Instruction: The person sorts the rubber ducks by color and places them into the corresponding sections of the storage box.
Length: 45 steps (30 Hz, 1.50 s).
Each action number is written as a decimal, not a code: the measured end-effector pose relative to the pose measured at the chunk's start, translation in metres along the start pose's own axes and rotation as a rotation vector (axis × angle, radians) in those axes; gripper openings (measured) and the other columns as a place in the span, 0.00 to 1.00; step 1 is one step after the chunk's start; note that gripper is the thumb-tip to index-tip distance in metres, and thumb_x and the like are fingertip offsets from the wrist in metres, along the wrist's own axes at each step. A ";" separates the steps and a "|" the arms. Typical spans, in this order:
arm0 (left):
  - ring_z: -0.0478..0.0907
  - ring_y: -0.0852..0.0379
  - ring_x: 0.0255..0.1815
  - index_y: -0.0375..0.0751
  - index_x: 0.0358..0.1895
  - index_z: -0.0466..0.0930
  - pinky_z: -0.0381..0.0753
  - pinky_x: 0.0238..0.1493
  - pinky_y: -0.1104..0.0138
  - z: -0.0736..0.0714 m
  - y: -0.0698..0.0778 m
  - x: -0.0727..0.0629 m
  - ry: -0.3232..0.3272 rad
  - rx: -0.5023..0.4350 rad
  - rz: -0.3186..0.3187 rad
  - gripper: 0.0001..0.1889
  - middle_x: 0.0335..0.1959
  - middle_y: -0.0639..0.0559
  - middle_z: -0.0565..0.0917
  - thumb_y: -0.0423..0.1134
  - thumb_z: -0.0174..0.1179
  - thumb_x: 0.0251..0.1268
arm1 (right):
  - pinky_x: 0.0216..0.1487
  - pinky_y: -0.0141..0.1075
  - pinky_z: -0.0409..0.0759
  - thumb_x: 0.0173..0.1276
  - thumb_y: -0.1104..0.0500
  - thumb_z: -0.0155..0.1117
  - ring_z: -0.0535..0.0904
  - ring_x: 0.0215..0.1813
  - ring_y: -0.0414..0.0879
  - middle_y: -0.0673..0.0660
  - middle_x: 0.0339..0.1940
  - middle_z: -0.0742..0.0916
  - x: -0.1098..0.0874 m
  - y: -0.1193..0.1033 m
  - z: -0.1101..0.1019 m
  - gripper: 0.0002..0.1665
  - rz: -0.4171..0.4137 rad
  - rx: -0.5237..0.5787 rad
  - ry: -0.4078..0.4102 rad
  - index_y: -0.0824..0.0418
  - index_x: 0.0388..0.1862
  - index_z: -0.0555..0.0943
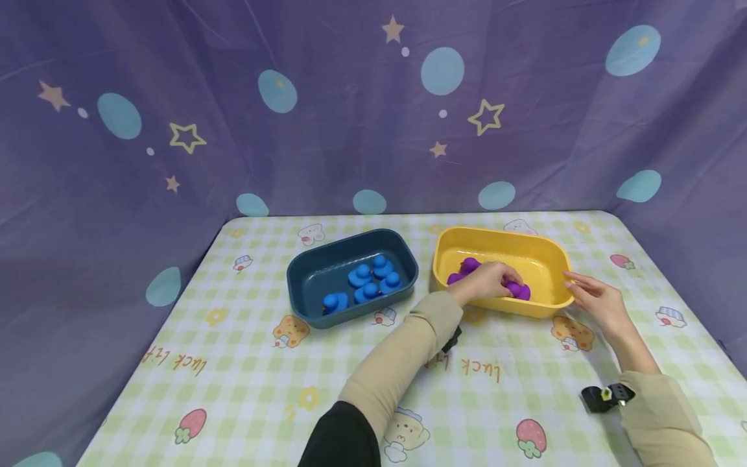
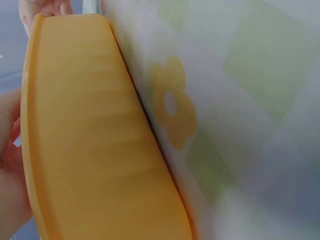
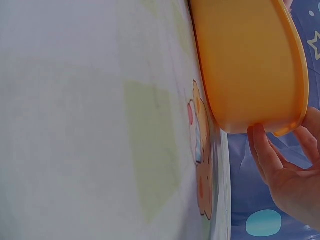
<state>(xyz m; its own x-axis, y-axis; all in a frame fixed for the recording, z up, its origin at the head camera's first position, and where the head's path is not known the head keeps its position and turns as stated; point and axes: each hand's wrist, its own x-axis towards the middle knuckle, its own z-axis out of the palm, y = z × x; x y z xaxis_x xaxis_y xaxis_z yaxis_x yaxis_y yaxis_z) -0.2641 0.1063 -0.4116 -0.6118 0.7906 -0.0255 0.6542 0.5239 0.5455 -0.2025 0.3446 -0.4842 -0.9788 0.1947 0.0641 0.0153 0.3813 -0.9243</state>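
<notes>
In the head view, my left hand reaches over the near rim into a yellow basin. Its fingers bend down round a purple toy duck; the rim hides part of the grip in the left wrist view. More purple toy ducks lie in the basin's left half, partly behind this hand. At the basin's right end, my right hand holds the rim. The right wrist view shows fingers against the outer wall and another part of the hand up at the rim.
Left of the yellow basin stands a dark blue basin with several blue toy ducks in it. Both stand on a checked tablecloth. Behind the table hangs a purple curtain with stars.
</notes>
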 end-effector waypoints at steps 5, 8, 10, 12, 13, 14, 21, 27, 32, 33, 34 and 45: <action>0.73 0.68 0.40 0.43 0.45 0.81 0.64 0.39 0.86 0.000 -0.002 0.004 -0.017 0.034 0.005 0.13 0.42 0.56 0.82 0.31 0.60 0.54 | 0.34 0.18 0.74 0.57 0.40 0.58 0.72 0.37 0.22 0.29 0.36 0.76 -0.006 -0.014 0.001 0.32 0.018 -0.024 -0.003 0.56 0.56 0.74; 0.73 0.68 0.40 0.43 0.44 0.81 0.64 0.39 0.86 0.000 -0.001 0.006 -0.030 0.037 0.005 0.13 0.42 0.57 0.82 0.31 0.60 0.54 | 0.34 0.17 0.73 0.59 0.43 0.57 0.71 0.37 0.21 0.28 0.35 0.75 -0.014 -0.029 0.002 0.30 0.032 -0.028 -0.013 0.56 0.57 0.73; 0.73 0.68 0.40 0.43 0.44 0.81 0.64 0.40 0.86 -0.001 -0.001 0.006 -0.037 0.042 0.005 0.12 0.41 0.57 0.82 0.31 0.59 0.55 | 0.35 0.17 0.73 0.60 0.44 0.57 0.71 0.37 0.21 0.27 0.35 0.74 -0.018 -0.037 0.004 0.30 0.040 -0.031 -0.015 0.58 0.58 0.72; 0.74 0.67 0.42 0.43 0.44 0.81 0.64 0.40 0.86 -0.001 0.000 0.005 -0.043 0.052 0.008 0.12 0.42 0.57 0.82 0.31 0.59 0.55 | 0.35 0.17 0.73 0.62 0.46 0.55 0.70 0.36 0.20 0.27 0.35 0.72 -0.021 -0.044 0.004 0.31 0.029 -0.046 -0.031 0.63 0.59 0.70; 0.74 0.67 0.42 0.44 0.44 0.81 0.64 0.41 0.86 -0.001 0.000 0.005 -0.045 0.057 0.009 0.12 0.42 0.57 0.82 0.31 0.58 0.55 | 0.35 0.17 0.73 0.63 0.47 0.54 0.70 0.36 0.20 0.27 0.35 0.72 -0.023 -0.046 0.004 0.31 0.019 -0.053 -0.038 0.65 0.59 0.69; 0.74 0.67 0.42 0.44 0.44 0.81 0.64 0.41 0.86 -0.001 0.000 0.005 -0.046 0.060 0.009 0.12 0.42 0.57 0.82 0.31 0.58 0.56 | 0.35 0.17 0.73 0.62 0.45 0.55 0.70 0.36 0.20 0.27 0.35 0.72 -0.020 -0.041 0.003 0.32 0.021 -0.047 -0.034 0.64 0.59 0.69; 0.75 0.67 0.42 0.45 0.41 0.83 0.65 0.41 0.86 0.000 -0.002 0.004 -0.047 0.059 -0.012 0.11 0.39 0.58 0.83 0.31 0.59 0.54 | 0.34 0.17 0.73 0.61 0.45 0.56 0.71 0.36 0.20 0.27 0.34 0.74 -0.020 -0.040 0.004 0.29 0.046 -0.023 -0.021 0.58 0.58 0.72; 0.75 0.66 0.43 0.44 0.41 0.83 0.66 0.40 0.86 0.000 -0.003 0.006 -0.040 0.056 -0.014 0.11 0.40 0.57 0.83 0.30 0.60 0.54 | 0.34 0.17 0.73 0.62 0.45 0.55 0.70 0.36 0.21 0.29 0.36 0.73 -0.021 -0.044 0.003 0.31 0.053 -0.037 -0.024 0.61 0.59 0.70; 0.75 0.66 0.41 0.44 0.42 0.82 0.66 0.39 0.85 0.000 -0.005 0.003 -0.013 0.044 -0.018 0.12 0.39 0.57 0.82 0.30 0.59 0.54 | 0.34 0.18 0.73 0.60 0.43 0.55 0.70 0.36 0.21 0.42 0.43 0.79 -0.015 -0.034 0.001 0.32 0.059 -0.069 -0.042 0.59 0.60 0.70; 0.75 0.67 0.40 0.44 0.42 0.82 0.66 0.38 0.86 0.000 -0.005 0.001 -0.003 0.039 -0.025 0.12 0.39 0.57 0.82 0.30 0.59 0.55 | 0.34 0.19 0.74 0.61 0.43 0.55 0.70 0.36 0.21 0.47 0.46 0.80 -0.012 -0.030 0.000 0.33 0.055 -0.084 -0.049 0.59 0.60 0.70; 0.75 0.67 0.40 0.43 0.43 0.81 0.66 0.38 0.86 -0.001 -0.006 -0.001 0.012 0.033 -0.031 0.12 0.39 0.57 0.82 0.30 0.58 0.55 | 0.34 0.19 0.74 0.61 0.42 0.55 0.70 0.37 0.22 0.53 0.49 0.79 -0.009 -0.027 0.000 0.33 0.036 -0.112 -0.057 0.61 0.59 0.70; 0.74 0.62 0.38 0.42 0.42 0.82 0.66 0.36 0.83 -0.017 -0.013 -0.041 0.183 0.002 -0.016 0.10 0.39 0.53 0.81 0.32 0.57 0.56 | 0.30 0.22 0.74 0.59 0.41 0.56 0.75 0.34 0.29 0.64 0.48 0.80 0.024 0.010 -0.003 0.30 -0.160 -0.345 -0.024 0.61 0.52 0.77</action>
<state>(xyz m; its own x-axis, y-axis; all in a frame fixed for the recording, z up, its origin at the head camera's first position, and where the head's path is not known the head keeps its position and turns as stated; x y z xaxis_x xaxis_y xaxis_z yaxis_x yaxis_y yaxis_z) -0.2555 0.0617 -0.4034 -0.6924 0.7117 0.1188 0.6449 0.5365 0.5443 -0.2253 0.3557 -0.4912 -0.9788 0.0890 0.1847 -0.0737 0.6877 -0.7222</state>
